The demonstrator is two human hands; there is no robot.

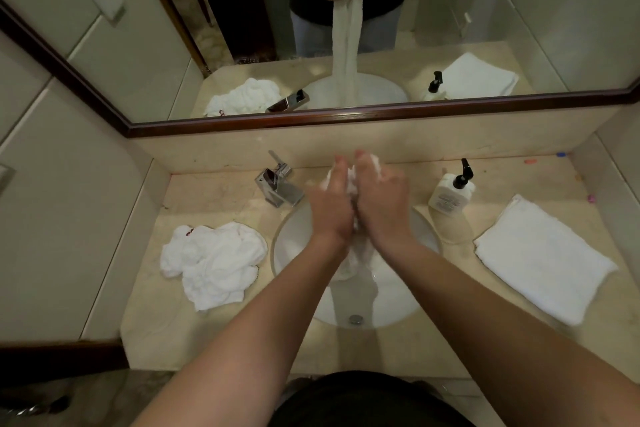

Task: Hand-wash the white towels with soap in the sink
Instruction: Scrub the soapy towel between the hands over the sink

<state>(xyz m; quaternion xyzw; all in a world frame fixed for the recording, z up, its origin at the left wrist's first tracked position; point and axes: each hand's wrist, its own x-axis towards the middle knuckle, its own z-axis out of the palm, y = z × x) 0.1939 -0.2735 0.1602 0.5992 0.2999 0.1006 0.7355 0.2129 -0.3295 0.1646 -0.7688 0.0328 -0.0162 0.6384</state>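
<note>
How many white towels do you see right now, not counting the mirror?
3: one gripped between left hand and right hand over the sink; crumpled towel left of it; folded towel right. None seems hidden.

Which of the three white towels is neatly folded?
The folded towel on the counter right of the sink, beside the soap bottle. The crumpled towel lies left of the sink; the third towel is bunched between both hands.
</note>
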